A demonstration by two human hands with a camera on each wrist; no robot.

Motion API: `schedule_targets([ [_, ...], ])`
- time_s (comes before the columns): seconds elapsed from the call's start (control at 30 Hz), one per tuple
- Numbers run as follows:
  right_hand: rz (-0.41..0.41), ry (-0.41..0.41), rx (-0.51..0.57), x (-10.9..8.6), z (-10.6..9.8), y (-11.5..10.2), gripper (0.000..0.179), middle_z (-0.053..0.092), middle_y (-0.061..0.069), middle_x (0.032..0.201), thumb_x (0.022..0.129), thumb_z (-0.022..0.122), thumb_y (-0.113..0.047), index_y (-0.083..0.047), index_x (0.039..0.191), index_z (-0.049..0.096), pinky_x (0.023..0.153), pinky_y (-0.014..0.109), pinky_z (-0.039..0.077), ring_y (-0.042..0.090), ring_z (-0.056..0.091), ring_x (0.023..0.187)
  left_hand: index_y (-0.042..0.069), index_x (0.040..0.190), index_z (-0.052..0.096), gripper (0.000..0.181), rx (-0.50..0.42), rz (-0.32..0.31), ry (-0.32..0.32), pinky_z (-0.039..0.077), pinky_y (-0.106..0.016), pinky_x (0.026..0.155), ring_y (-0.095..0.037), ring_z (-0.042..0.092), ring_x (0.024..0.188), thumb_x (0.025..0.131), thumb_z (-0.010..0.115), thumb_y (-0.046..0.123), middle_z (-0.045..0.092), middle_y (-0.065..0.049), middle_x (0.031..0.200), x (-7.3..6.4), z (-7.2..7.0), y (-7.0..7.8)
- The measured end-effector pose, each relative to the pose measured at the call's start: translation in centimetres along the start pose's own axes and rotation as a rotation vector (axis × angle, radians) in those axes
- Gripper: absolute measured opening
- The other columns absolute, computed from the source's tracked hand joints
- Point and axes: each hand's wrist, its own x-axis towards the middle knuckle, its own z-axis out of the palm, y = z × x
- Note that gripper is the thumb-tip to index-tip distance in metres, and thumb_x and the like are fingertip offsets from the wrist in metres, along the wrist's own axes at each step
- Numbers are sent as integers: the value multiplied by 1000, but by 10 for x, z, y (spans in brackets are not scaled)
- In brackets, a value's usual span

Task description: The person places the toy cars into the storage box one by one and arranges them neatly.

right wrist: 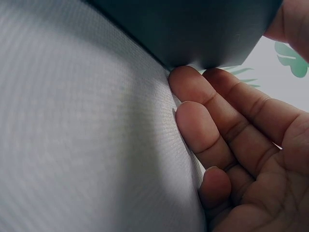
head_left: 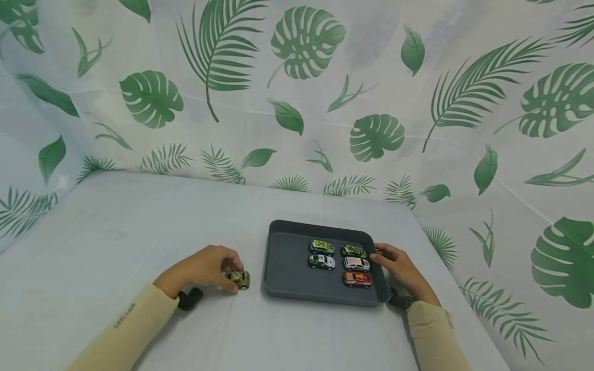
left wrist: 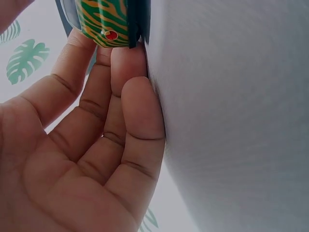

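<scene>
My left hand pinches a green camouflage toy car at the white tabletop, left of a dark grey tray. Up close in the left wrist view, the toy car shows green and orange stripes with a small red dot, and its top is cut off by the frame. At the right end of the tray, my right hand grips the wall, thumb over the rim and fingers outside. The right wrist view shows those fingertips against the tray's outer wall.
Several toy cars sit in the tray's right half: a yellow-green one, a white-and-green one, a camouflage one, a white-and-pink one and a red one. Behind the table hangs a leaf-print cloth.
</scene>
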Motion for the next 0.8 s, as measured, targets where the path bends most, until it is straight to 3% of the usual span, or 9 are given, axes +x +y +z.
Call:
schedule_targets([
  [0.27, 4, -4, 7, -2, 1, -1, 61, 66, 24, 134, 110, 63, -25, 13, 154, 46, 117, 65, 41, 31, 63, 124, 10, 102, 77, 28, -5, -2, 9, 52, -32, 83, -12, 59, 90, 81, 95, 11, 71, 6, 97, 0, 1, -1],
  [0.43, -2, -4, 7, -1, 1, -1, 60, 67, 23, 133, 110, 63, -25, 13, 154, 47, 117, 64, 42, 25, 63, 121, 9, 102, 79, 27, -3, 2, 20, 54, -34, 83, -11, 63, 89, 81, 94, 9, 74, 6, 98, -1, 0, 3],
  [0.67, -1, -6, 14, 1, 0, 1, 60, 67, 22, 132, 110, 63, -25, 13, 154, 46, 117, 64, 41, 19, 62, 117, 10, 106, 80, 25, -17, 13, 77, 61, -44, 91, -22, 73, 106, 85, 93, 12, 78, 2, 110, -1, -6, 3],
  [0.8, 5, -2, 17, 2, 0, 3, 60, 67, 22, 132, 110, 64, -25, 13, 154, 47, 117, 64, 40, 18, 62, 116, 9, 108, 79, 25, -15, 50, 126, 63, -39, 88, -26, 72, 109, 87, 91, 13, 78, 1, 110, 2, -7, 1],
])
